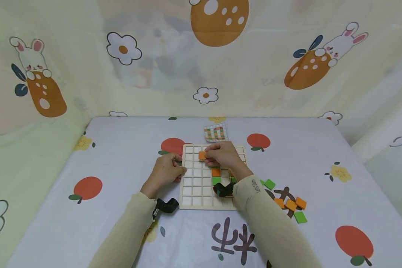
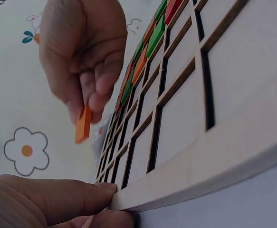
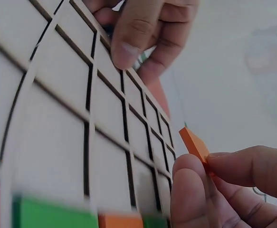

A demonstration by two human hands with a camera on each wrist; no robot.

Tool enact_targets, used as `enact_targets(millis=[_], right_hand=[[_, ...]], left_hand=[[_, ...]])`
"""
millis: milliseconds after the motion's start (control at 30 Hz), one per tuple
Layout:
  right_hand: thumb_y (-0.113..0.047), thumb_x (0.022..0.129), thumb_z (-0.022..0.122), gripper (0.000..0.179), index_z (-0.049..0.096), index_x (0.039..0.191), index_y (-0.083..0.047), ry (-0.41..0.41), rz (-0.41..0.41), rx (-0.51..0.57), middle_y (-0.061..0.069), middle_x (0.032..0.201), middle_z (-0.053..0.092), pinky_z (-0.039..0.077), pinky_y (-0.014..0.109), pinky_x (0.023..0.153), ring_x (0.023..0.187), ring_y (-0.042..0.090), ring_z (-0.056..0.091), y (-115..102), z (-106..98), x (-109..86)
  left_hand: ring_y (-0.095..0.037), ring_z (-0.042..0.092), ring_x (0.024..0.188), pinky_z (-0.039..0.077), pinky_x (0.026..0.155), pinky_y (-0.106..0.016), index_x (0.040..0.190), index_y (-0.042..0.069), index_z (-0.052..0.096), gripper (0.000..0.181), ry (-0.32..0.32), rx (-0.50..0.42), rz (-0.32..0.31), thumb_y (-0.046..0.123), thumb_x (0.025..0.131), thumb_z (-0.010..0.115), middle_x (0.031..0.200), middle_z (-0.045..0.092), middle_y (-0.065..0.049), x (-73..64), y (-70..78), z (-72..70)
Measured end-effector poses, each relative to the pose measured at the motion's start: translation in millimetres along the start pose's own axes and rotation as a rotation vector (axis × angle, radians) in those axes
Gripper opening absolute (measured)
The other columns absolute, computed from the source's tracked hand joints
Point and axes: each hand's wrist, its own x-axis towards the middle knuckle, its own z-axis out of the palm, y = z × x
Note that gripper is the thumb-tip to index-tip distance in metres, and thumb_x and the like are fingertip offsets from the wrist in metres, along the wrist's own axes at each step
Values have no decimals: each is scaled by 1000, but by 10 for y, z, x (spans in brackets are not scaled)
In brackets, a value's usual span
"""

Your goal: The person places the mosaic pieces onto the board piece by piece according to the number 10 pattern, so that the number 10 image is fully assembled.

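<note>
Being pinched between the thumb and fingers of the right hand, an orange square tile is being held over the far part of the wooden grid board, apart from its compartments. The board's left rim is being gripped by the left hand, with the thumb being laid on it. Bare white floors are being shown by the left-hand compartments. Farther right, compartments are being filled by an orange inset tile and, just nearer, a green inset tile; a red inset tile is being shown by the left wrist view. Loose orange tiles and loose green tiles are being supported by the fruit-print tablecloth right of the board, beside the right sleeve. Just beyond the far rim, a gridded pattern card is being supported too.
</note>
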Motion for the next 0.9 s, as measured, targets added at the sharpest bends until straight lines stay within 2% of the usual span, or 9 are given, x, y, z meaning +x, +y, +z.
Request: enact_targets(millis=[133,333,500,667,900], right_hand=[[-6,97,73,17,73,111,3,10,-2,-28,17,91,75,64,32,68,71,19,75,-12,144,98],[-6,95,74,14,74,108,1,29,46,-40,15,87,76,63,28,64,64,16,73,-30,289,210],[-6,96,73,14,73,108,2,26,71,-41,15,89,75,62,27,64,63,15,72,-46,332,231],[-4,96,72,17,71,111,5,8,53,-30,17,93,75,62,26,64,64,15,72,-82,364,226],[-4,95,72,17,72,109,6,10,40,-60,14,86,74,62,25,63,59,12,70,-100,402,235]], left_hand=[[-14,66,56,55,53,-25,121,-4,65,34,-6,-3,-3,8,91,78,81,66,-8,3,-5,7],[-13,67,55,56,54,-25,120,-4,66,34,-8,-4,10,8,91,78,80,66,-8,0,-8,1],[-13,67,55,56,54,-25,121,-4,65,35,-16,-6,14,8,91,78,80,67,-8,0,-3,-1],[-14,67,55,56,53,-25,121,-3,65,34,-10,-6,11,8,91,77,79,68,-7,-3,-3,-17],[-14,68,55,57,54,-26,121,-3,65,35,-8,-6,13,9,91,78,79,68,-8,17,-35,-26]])
